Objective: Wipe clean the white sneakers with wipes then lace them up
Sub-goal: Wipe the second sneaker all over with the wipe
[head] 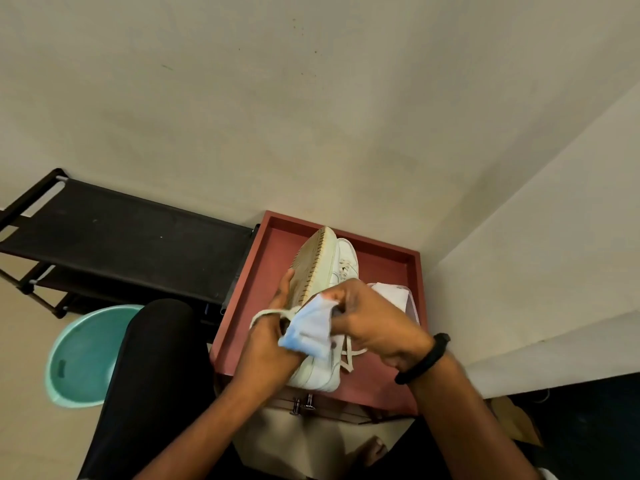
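Note:
My left hand (268, 336) grips a white sneaker (317, 263) turned on its side, with the tan sole facing left and the toe pointing away. My right hand (370, 323) pinches a crumpled white-blue wipe (308, 327) against the sneaker's heel end. A loose lace (268, 313) loops over my left fingers. The second white sneaker (320, 374) lies under my hands on the red tray table (384, 263), its laces (349, 358) spilling out. A pack of wipes (393, 294) sits just behind my right hand, partly hidden.
A black shoe rack (121, 233) stands left of the tray table against the wall. A teal plastic tub (85, 355) sits on the floor at the left beside my dark-trousered leg (156, 368). A wall corner closes in at the right.

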A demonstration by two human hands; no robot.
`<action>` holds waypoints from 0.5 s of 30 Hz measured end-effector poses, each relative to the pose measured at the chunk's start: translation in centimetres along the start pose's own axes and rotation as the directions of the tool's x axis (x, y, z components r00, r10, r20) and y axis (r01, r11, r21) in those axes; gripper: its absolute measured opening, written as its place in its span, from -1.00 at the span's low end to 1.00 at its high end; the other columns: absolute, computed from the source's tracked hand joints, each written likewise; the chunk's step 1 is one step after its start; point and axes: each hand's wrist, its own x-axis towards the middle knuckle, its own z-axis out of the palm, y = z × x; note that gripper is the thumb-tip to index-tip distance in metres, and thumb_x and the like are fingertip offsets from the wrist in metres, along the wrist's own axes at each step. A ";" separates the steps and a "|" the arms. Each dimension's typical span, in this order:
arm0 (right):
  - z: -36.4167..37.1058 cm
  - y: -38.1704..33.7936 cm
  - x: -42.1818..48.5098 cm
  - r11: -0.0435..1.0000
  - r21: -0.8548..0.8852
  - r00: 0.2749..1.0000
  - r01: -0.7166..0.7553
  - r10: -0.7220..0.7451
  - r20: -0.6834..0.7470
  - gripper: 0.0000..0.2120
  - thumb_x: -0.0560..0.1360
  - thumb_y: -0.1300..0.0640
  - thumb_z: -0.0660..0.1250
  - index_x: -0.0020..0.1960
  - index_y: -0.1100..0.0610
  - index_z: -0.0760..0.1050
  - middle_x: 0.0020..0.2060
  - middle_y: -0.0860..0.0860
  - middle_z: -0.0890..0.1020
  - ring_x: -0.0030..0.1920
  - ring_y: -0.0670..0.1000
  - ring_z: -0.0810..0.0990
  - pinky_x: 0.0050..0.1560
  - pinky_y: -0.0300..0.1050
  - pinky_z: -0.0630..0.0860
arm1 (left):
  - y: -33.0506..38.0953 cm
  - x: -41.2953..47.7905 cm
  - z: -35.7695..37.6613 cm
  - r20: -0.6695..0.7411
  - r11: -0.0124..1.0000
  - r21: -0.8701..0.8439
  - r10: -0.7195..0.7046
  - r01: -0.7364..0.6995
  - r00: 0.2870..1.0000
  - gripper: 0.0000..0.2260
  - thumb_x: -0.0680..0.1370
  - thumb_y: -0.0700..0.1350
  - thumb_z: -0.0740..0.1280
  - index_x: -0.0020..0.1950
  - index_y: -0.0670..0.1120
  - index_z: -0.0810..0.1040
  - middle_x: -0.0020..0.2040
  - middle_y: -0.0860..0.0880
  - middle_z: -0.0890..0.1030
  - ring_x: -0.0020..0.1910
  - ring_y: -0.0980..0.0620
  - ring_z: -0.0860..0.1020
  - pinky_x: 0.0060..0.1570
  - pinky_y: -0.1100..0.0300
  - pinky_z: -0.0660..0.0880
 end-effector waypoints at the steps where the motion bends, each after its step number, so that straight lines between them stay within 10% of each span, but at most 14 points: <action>1: -0.7 -0.3 -0.5 0.992 0.125 1.000 0.023 -0.020 -0.019 -0.87 0.45 0.27 0.45 -0.02 0.27 0.68 -0.11 0.22 0.71 -0.10 0.09 0.65 0.01 0.06 0.61 | 0.9 0.2 0.2 0.037 1.000 -0.004 0.010 -0.010 0.999 -0.31 0.44 -0.32 0.53 0.51 -0.09 0.33 0.07 0.25 0.57 0.08 0.34 0.56 -0.01 0.50 0.48; 4: -3.2 -1.5 -2.1 0.875 0.473 0.994 0.107 -0.075 -0.085 -0.81 0.43 0.24 0.44 -0.02 0.35 0.61 -0.15 0.17 0.68 -0.12 0.08 0.64 -0.02 -0.07 0.58 | 2.2 0.4 0.0 0.076 0.993 -0.114 0.028 -0.019 0.997 -0.17 0.44 -0.32 0.52 0.58 0.12 0.22 0.16 0.27 0.64 0.06 0.41 0.60 -0.03 0.41 0.57; 11: -10.9 -4.7 -8.1 0.659 0.635 0.908 0.403 -0.203 -0.365 -0.70 0.32 0.14 0.58 -0.02 0.12 0.56 -0.07 0.02 0.53 0.03 0.00 0.52 0.40 -0.06 0.34 | 3.6 -0.3 -0.3 0.110 0.956 -0.279 -0.061 0.089 0.992 -0.11 0.43 -0.32 0.51 0.55 0.32 0.20 0.12 0.03 0.60 -0.10 0.24 0.69 -0.25 0.16 0.65; 15: -14.0 -4.5 -11.0 0.669 0.552 0.822 0.497 -0.160 -0.547 -0.76 0.42 0.09 0.48 -0.01 0.04 0.45 -0.09 -0.03 0.44 -0.08 -0.03 0.52 0.07 -0.09 0.53 | 3.9 -0.2 -0.5 0.151 0.890 -0.405 -0.158 0.207 0.976 -0.21 0.41 -0.30 0.49 0.48 0.30 0.34 0.11 0.01 0.68 -0.03 0.00 0.72 -0.14 -0.10 0.67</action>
